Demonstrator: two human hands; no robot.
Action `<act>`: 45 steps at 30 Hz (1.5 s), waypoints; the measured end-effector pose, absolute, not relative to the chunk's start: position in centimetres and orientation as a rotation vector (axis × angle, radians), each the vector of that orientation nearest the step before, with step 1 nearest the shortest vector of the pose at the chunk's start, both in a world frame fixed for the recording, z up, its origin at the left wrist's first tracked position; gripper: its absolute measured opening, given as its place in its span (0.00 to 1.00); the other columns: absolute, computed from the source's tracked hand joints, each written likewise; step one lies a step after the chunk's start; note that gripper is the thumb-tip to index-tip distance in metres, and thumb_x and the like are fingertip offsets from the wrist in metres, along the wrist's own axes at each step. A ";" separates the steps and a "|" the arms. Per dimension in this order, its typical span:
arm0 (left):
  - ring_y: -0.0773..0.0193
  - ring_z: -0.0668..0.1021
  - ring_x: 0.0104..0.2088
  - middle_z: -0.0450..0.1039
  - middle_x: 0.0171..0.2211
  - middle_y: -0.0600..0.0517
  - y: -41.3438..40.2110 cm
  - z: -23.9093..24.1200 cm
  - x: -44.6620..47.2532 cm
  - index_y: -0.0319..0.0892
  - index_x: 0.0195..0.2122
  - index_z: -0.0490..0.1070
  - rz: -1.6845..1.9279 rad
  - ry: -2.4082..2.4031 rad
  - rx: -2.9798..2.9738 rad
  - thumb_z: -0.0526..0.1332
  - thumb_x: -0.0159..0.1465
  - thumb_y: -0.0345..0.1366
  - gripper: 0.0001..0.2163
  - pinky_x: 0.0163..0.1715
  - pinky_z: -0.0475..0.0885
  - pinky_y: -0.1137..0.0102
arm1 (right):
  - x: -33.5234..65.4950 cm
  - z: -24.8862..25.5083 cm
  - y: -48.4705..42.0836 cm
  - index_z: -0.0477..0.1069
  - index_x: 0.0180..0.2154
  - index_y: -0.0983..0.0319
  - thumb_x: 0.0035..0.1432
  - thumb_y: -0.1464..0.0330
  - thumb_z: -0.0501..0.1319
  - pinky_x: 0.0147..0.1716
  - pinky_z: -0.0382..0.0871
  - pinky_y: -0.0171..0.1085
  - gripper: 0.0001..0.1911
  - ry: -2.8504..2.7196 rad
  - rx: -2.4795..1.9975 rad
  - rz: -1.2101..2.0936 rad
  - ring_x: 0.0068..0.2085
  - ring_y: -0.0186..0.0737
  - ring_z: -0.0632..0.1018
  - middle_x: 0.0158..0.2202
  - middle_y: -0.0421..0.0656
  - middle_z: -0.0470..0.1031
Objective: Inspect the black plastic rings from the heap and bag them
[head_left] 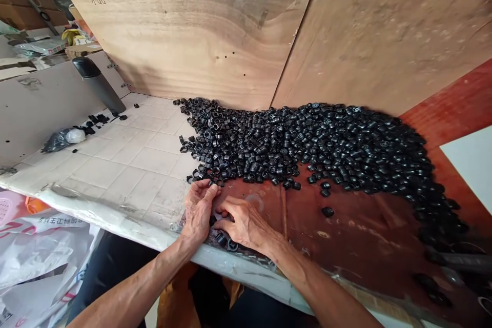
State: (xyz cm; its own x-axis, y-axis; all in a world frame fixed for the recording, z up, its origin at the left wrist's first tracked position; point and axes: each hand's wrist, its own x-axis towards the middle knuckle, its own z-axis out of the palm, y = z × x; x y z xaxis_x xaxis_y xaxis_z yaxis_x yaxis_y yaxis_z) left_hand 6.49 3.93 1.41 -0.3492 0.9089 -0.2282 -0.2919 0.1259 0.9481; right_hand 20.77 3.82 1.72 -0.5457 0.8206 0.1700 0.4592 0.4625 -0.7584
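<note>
The left hand (198,210) lies just on the near side of the heap of black rings (307,148), at the heap's left end; its fingers are curled inward with the palm turned to the right, and the fingertips almost touch the heap's outermost rings. The right hand (242,223) lies palm down beside it, a little further from the heap; its fingers are held together and point left, meeting the left hand's thumb. A dark piece shows where the two hands meet, but whether either hand pinches it cannot be told. A few loose rings (224,240) lie under and just nearer than the right hand, away from the heap; they are too small and shadowed to tell which way each one faces.

The heap is a long band; its long axis runs left to right across the table (126,164), and its right end bends toward the near edge. The rings are short and round; many at the left end lie with the hole upward. A single ring (327,211) lies apart on the heap's near side; plywood boards (215,36) stand behind the heap; a black cylinder (98,84) leans well to the heap's left.
</note>
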 end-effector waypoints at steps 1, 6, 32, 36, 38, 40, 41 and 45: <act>0.60 0.84 0.36 0.82 0.34 0.51 4.0 1.5 6.8 0.43 0.44 0.72 1.458 1.319 0.644 0.76 0.54 0.46 0.22 0.40 0.75 0.66 | 20.7 1.6 3.8 0.76 0.36 0.61 0.55 0.79 0.73 0.39 0.71 0.35 0.11 -2.185 -1.040 0.909 0.38 0.41 0.79 0.37 0.41 0.79; 0.60 0.84 0.35 0.84 0.33 0.50 4.2 2.1 7.5 0.43 0.44 0.73 1.423 1.188 0.611 0.77 0.54 0.44 0.22 0.40 0.75 0.67 | 20.6 1.4 3.8 0.77 0.37 0.60 0.56 0.82 0.68 0.43 0.72 0.36 0.12 -2.139 -0.920 0.912 0.43 0.44 0.80 0.41 0.43 0.80; 0.65 0.81 0.38 0.80 0.39 0.54 3.5 2.5 7.4 0.44 0.44 0.77 1.433 1.076 0.758 0.78 0.56 0.39 0.17 0.41 0.76 0.72 | 22.9 3.9 4.8 0.81 0.47 0.58 0.65 0.75 0.61 0.43 0.79 0.37 0.13 -1.579 -0.955 0.751 0.47 0.43 0.82 0.48 0.47 0.82; 0.62 0.82 0.40 0.82 0.40 0.51 3.3 2.8 7.7 0.44 0.43 0.80 1.390 1.055 0.835 0.78 0.55 0.39 0.16 0.44 0.77 0.69 | 23.5 4.0 5.0 0.81 0.45 0.57 0.64 0.74 0.63 0.45 0.79 0.38 0.11 -1.594 -0.974 0.761 0.47 0.43 0.83 0.45 0.45 0.83; 0.62 0.82 0.39 0.83 0.39 0.51 3.3 2.8 7.7 0.44 0.42 0.81 1.386 1.064 0.868 0.78 0.55 0.40 0.16 0.45 0.78 0.68 | 23.7 3.9 5.1 0.82 0.44 0.57 0.64 0.73 0.65 0.44 0.79 0.38 0.10 -1.608 -0.988 0.772 0.46 0.43 0.83 0.44 0.45 0.83; 0.61 0.81 0.39 0.83 0.39 0.51 3.3 2.8 7.6 0.44 0.42 0.82 1.392 1.086 0.920 0.78 0.55 0.40 0.15 0.45 0.78 0.67 | 23.9 3.8 5.2 0.83 0.44 0.57 0.64 0.73 0.65 0.43 0.80 0.37 0.10 -1.623 -1.008 0.785 0.45 0.42 0.83 0.45 0.45 0.83; 0.60 0.81 0.40 0.82 0.40 0.50 3.3 2.7 7.6 0.44 0.42 0.82 1.399 1.096 0.950 0.77 0.55 0.40 0.15 0.46 0.78 0.67 | 24.0 3.8 5.2 0.83 0.44 0.57 0.64 0.73 0.65 0.42 0.80 0.37 0.10 -1.625 -1.015 0.787 0.45 0.42 0.83 0.45 0.45 0.83; 0.58 0.81 0.45 0.82 0.44 0.49 3.3 2.6 7.4 0.45 0.42 0.83 1.411 1.110 1.067 0.76 0.57 0.40 0.13 0.51 0.78 0.65 | 24.2 3.7 5.3 0.84 0.43 0.56 0.64 0.72 0.66 0.42 0.80 0.37 0.09 -1.626 -1.014 0.808 0.45 0.43 0.83 0.44 0.45 0.84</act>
